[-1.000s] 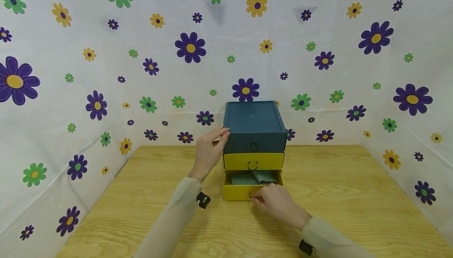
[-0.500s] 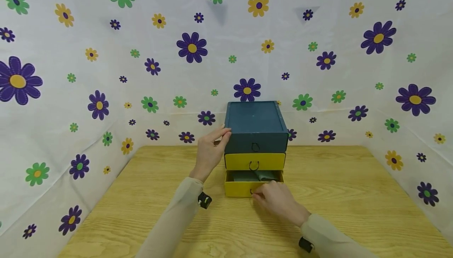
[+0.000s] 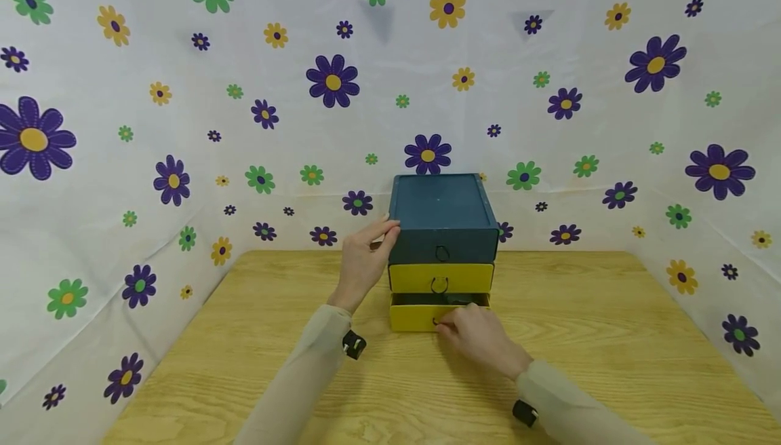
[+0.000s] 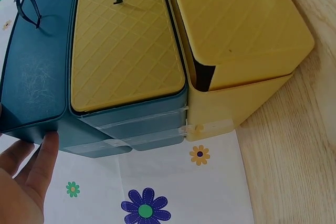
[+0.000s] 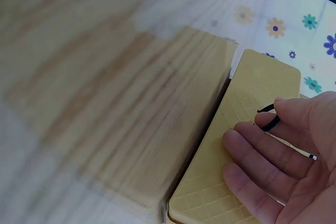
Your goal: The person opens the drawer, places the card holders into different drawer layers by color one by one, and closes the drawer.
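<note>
A small chest of drawers has a dark blue top and top drawer, with two yellow drawers under it. My left hand grips its upper left front corner; fingertips lie against the blue side in the left wrist view. Low at the front, my right hand pinches the black loop handle of the bottom yellow drawer. That drawer stands slightly pulled out, a dark green thing just showing inside. The middle yellow drawer and the blue drawer are pushed in.
The chest stands on a wood-grain table near its back edge. Behind and on both sides hangs a white cloth printed with flowers. Clear tape runs along the chest's left side.
My right hand has moved the bottom drawer inward, away from me, so its opening is narrower and less of the green contents shows. My left hand has stayed on the corner.
</note>
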Motion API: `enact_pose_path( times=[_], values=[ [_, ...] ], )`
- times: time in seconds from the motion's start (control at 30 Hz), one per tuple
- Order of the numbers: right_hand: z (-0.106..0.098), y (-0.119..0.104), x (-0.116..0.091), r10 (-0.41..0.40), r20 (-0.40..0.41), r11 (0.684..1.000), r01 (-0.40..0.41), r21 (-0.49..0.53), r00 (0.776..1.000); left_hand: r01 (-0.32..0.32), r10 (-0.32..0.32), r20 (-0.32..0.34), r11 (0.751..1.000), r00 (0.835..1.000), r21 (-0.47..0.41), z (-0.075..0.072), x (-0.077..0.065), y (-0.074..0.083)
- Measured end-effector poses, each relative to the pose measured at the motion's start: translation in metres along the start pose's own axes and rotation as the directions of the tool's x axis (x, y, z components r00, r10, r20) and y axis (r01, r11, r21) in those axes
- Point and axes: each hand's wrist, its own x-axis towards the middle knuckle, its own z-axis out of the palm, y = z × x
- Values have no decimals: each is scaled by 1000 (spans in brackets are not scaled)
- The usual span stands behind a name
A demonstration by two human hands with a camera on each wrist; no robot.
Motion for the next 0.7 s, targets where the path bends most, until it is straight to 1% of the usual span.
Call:
enact_pose_path(
  times=[0.1,0.43,0.57,0.7],
  values=[
    [2,2,2,-3,-22,1000,2,-14,1000,-4,4,4,1000,1000,3,0,1,0],
    [1,6,9,28,-16,999,-28,30,999,7,-7,-1,1000,1000,2,-1,0,1],
    [2,9,11,43,6,997,-44,63,999,-3,3,-7,1000,1000,0,0,0,-1],
    [2,10,13,61,5,996,-62,67,998,-19,19,-14,1000,1000,-3,2,0,-2]
  ],
)
